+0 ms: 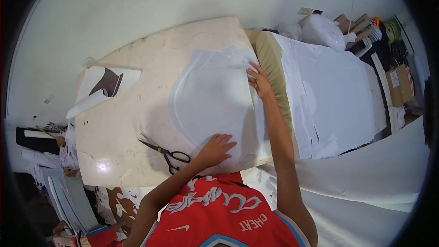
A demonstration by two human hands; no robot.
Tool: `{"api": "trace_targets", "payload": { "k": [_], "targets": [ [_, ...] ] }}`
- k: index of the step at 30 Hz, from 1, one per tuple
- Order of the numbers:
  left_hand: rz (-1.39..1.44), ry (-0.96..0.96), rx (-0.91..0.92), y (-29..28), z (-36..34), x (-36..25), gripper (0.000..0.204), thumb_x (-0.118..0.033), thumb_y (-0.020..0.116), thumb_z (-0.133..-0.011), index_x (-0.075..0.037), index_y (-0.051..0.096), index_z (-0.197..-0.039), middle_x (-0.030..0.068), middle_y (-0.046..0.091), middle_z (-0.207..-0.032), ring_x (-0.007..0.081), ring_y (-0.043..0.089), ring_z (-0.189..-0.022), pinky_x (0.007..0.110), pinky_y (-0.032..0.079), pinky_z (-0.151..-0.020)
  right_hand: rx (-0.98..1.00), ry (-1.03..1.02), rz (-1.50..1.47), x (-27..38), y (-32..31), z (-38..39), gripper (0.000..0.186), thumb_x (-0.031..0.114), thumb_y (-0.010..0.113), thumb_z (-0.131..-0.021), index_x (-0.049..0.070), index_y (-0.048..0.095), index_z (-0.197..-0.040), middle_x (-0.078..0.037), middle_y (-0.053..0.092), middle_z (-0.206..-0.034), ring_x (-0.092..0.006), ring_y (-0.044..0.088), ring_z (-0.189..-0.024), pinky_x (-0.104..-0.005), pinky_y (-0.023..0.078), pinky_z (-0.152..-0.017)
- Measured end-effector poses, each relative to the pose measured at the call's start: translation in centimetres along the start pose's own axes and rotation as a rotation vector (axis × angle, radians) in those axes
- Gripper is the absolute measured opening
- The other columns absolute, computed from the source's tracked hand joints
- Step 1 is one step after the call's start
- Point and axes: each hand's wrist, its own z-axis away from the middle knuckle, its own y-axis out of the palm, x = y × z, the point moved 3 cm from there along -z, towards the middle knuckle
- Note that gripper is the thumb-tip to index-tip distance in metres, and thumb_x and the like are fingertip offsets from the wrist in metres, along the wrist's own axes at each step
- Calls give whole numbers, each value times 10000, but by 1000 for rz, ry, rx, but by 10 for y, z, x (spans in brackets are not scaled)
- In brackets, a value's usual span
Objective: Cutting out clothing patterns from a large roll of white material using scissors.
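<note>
My left hand (218, 148) lies with fingers spread on a translucent pale sheet (206, 91) marked with curved lines, which rests on a cream work board (119, 142). Higher up, my right hand (258, 78) touches the sheet's right edge, its fingers bent and apart. Black-handled scissors (167, 153) lie on the board, just left of my left hand, blades pointing up and left.
A curled white sheet with a dark shape (84, 96) is at the board's left. An olive cloth (270, 73) and stacked white sheets (329, 91) adjoin the right. Bagged material (322, 32), a carton (398, 86) and cluttered boards (59, 201) surround the work surface.
</note>
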Motion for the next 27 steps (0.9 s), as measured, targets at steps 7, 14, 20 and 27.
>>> {"api": "trace_targets", "payload": {
  "k": [7, 14, 20, 27],
  "targets": [
    [1, 72, 7, 8, 5, -10, 580, -344, 744, -801, -171, 564, -1324, 121, 489, -1419, 276, 463, -1289, 447, 366, -1060, 222, -279, 201, 50, 55, 16, 457, 305, 647, -939, 150, 570, -1362, -33, 615, -1062, -100, 561, -865, -251, 458, -787],
    [41, 118, 6, 7, 5, -15, 569, -305, 772, -761, -163, 580, -1277, 105, 507, -1370, 276, 485, -1240, 458, 374, -1030, 243, -354, 447, 38, 42, -6, 575, 36, 703, -804, 183, 599, -1351, -84, 599, -1297, -135, 546, -981, -298, 394, -1012],
    [86, 98, -8, 2, 3, -22, 477, -258, 757, -757, -182, 631, -1211, 115, 518, -1341, 293, 482, -1235, 465, 382, -1027, 51, -543, 1091, 28, 25, -11, 612, 21, 675, -791, 148, 560, -1379, -196, 558, -1347, -291, 586, -1150, -372, 413, -1036],
    [116, 52, 96, 0, -4, -25, 323, -91, 582, -814, -225, 712, -1077, 124, 584, -1231, 317, 534, -1159, 456, 439, -958, -453, -889, 1490, -11, 36, 30, 695, 391, 671, -858, 196, 421, -1477, -247, 295, -1549, -457, 383, -1352, -531, 304, -1120]
  ]
}}
